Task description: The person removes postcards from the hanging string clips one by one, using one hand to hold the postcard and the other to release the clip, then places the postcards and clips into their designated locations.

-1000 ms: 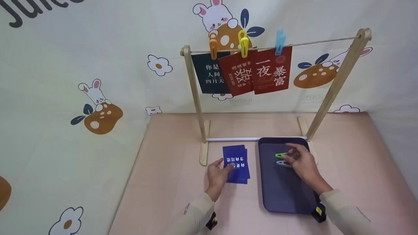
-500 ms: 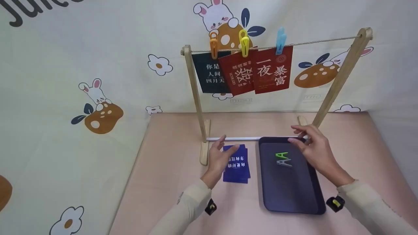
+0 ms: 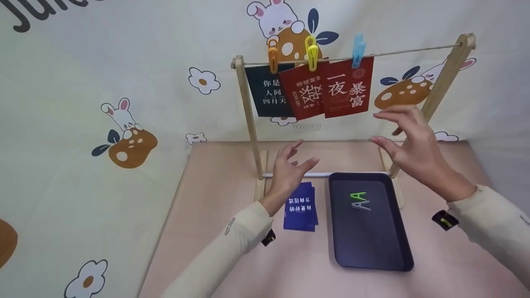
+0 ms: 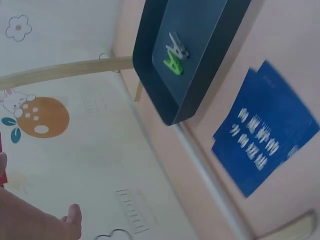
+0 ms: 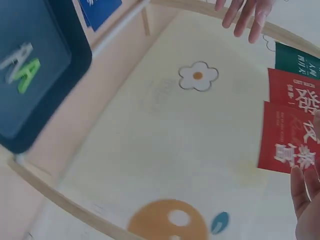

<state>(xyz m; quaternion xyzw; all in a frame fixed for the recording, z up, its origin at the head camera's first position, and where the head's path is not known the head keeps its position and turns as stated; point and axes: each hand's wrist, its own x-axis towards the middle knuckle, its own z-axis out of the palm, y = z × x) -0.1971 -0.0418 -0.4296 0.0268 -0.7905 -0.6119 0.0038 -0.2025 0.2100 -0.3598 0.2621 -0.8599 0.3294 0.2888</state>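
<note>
My right hand (image 3: 424, 151) is raised below and right of the hung cards, thumb and fingers apart, holding nothing. My left hand (image 3: 285, 176) hovers beyond the blue cards (image 3: 300, 213), its fingers loosely spread. On the twine, an orange clothespin (image 3: 273, 58) holds a dark green card (image 3: 267, 93), a yellow clothespin (image 3: 312, 56) a red card (image 3: 304, 97), and a light blue clothespin (image 3: 358, 51) another red card (image 3: 348, 89). In the right wrist view my right fingers (image 5: 300, 192) overlap the nearest red card's lower edge.
A dark tray (image 3: 372, 244) lies at the right with a green clothespin (image 3: 357, 196) and a grey clothespin (image 3: 361, 205) in it. The wooden rack's posts (image 3: 249, 124) flank the hanging cards. A white rod (image 3: 321, 174) runs low between the posts. Behind stands a printed cloth wall (image 3: 157, 74).
My right hand has left the clothespins in the tray and risen right and up toward the hung cards. My left hand has lifted from the blue cards and moved up.
</note>
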